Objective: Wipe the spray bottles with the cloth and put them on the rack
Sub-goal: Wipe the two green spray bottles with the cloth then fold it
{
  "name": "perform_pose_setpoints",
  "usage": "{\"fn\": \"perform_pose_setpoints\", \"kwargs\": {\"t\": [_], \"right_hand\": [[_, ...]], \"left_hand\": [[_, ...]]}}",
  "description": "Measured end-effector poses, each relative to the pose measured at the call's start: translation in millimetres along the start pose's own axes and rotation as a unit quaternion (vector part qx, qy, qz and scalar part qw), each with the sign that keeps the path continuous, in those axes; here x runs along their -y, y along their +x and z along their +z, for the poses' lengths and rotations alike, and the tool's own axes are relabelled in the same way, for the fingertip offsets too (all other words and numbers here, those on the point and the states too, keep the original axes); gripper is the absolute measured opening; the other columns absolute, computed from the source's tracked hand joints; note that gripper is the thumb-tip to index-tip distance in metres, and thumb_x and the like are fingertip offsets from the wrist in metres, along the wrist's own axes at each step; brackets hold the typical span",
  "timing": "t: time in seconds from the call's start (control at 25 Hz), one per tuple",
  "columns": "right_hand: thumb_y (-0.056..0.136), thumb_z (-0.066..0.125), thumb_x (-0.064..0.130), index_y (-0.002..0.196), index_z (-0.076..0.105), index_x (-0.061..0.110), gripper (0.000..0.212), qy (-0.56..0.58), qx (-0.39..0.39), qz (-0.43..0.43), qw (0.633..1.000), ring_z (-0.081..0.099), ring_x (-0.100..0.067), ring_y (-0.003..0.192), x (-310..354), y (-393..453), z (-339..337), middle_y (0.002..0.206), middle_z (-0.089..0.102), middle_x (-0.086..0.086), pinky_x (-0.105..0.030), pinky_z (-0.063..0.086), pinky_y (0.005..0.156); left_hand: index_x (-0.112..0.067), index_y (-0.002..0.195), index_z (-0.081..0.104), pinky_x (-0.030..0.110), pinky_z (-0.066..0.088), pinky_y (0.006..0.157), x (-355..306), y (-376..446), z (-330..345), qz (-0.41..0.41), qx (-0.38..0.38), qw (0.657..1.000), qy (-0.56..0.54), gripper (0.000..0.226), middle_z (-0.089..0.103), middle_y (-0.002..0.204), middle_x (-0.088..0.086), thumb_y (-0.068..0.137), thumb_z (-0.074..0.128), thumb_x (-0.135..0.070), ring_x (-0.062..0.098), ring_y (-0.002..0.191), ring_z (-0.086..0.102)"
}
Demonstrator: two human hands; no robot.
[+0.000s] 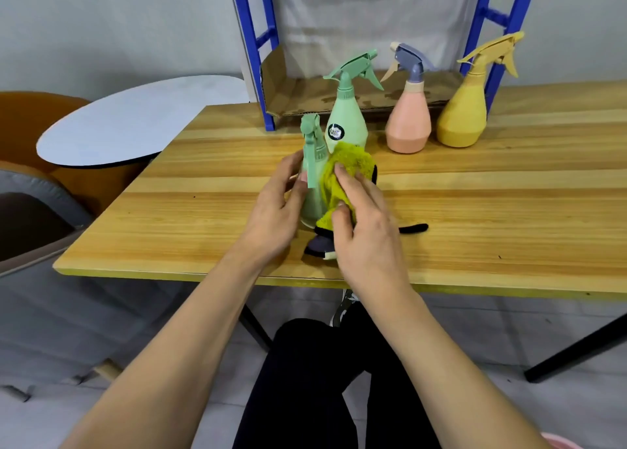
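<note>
My left hand (283, 208) grips the near green bottle (314, 191) to brace it on the table (492, 211) while my right hand (364, 221) presses the yellow cloth (342, 167) against its side. Three bottles wait before the blue rack (252, 58).

My wooden counter (475, 204) fills the middle of my view, on black legs (576, 350). At ten o'clock a round white table (135, 119) sits beside its left edge, with an orange chair (44, 109) behind it. A grey wall (118, 24) runs across twelve o'clock. My black trousers (322, 381) sit at six o'clock.
</note>
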State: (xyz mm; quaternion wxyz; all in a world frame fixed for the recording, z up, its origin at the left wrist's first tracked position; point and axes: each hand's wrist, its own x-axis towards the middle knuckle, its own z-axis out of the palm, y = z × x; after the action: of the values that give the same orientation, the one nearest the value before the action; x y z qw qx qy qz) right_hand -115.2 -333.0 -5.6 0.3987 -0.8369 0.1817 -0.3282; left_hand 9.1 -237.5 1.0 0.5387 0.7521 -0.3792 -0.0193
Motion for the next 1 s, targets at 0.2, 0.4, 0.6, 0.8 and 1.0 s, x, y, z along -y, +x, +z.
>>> {"fn": "perform_pose_setpoints", "kwargs": {"t": [0.2, 0.4, 0.6, 0.8, 1.0], "right_hand": [[0.103, 0.047, 0.021, 0.151, 0.045, 0.030, 0.049, 0.002, -0.007, 0.040, 0.999, 0.041, -0.015, 0.141, 2.3, -2.0, -5.7, 0.155, 0.044, 0.000, -0.026, 0.033, 0.112], [0.103, 0.047, 0.018, 0.152, 0.043, 0.030, 0.051, 0.023, -0.010, 0.010, 1.000, 0.034, -0.015, 0.147, 0.2, -9.4, 6.6, 0.160, 0.038, -0.002, -0.023, 0.030, 0.116], [0.104, 0.043, 0.021, 0.154, 0.039, 0.029, 0.050, 0.026, -0.021, 0.066, 0.997, 0.039, -0.018, 0.143, -13.1, -15.5, 5.6, 0.155, 0.042, -0.001, -0.033, 0.037, 0.114], [0.105, 0.043, 0.020, 0.155, 0.036, 0.031, 0.052, 0.036, -0.027, 0.070, 0.997, 0.035, -0.017, 0.146, -8.5, -18.9, 7.4, 0.158, 0.037, -0.001, -0.033, 0.035, 0.116], [0.106, 0.043, 0.018, 0.156, 0.035, 0.029, 0.053, 0.042, -0.044, -0.016, 0.998, 0.024, -0.017, 0.152, 15.0, -21.9, 17.2, 0.165, 0.028, -0.003, -0.031, 0.030, 0.118]], "left_hand": [[-0.019, 0.147, 0.048, 0.017, 0.051, 0.094, -1.5, -2.3, 3.9, 0.004, -0.022, 1.000, 0.018, 0.039, 0.060, 0.139, -0.006, 0.109, 0.047, -0.029, 0.005, 0.122, 0.060], [-0.026, 0.136, 0.052, 0.010, 0.050, 0.080, -7.2, -4.0, 5.5, -0.003, -0.054, 0.998, 0.026, 0.029, 0.063, 0.129, -0.004, 0.107, 0.053, -0.031, -0.001, 0.111, 0.061], [-0.035, 0.112, 0.059, 0.036, 0.057, 0.087, -14.3, -3.5, 2.7, -0.051, -0.106, 0.990, 0.082, 0.034, 0.069, 0.110, 0.000, 0.088, 0.071, -0.055, 0.011, 0.102, 0.066], [-0.030, 0.133, 0.060, 0.041, 0.054, 0.104, -29.9, 14.1, -20.4, -0.109, 0.009, 0.994, -0.001, 0.047, 0.067, 0.129, -0.008, 0.093, 0.067, -0.053, 0.010, 0.119, 0.064], [-0.025, 0.134, 0.066, 0.034, 0.059, 0.094, -26.3, 7.5, -11.4, -0.013, -0.004, 0.999, 0.053, 0.034, 0.076, 0.115, -0.010, 0.102, 0.062, -0.038, 0.005, 0.107, 0.071]]}}
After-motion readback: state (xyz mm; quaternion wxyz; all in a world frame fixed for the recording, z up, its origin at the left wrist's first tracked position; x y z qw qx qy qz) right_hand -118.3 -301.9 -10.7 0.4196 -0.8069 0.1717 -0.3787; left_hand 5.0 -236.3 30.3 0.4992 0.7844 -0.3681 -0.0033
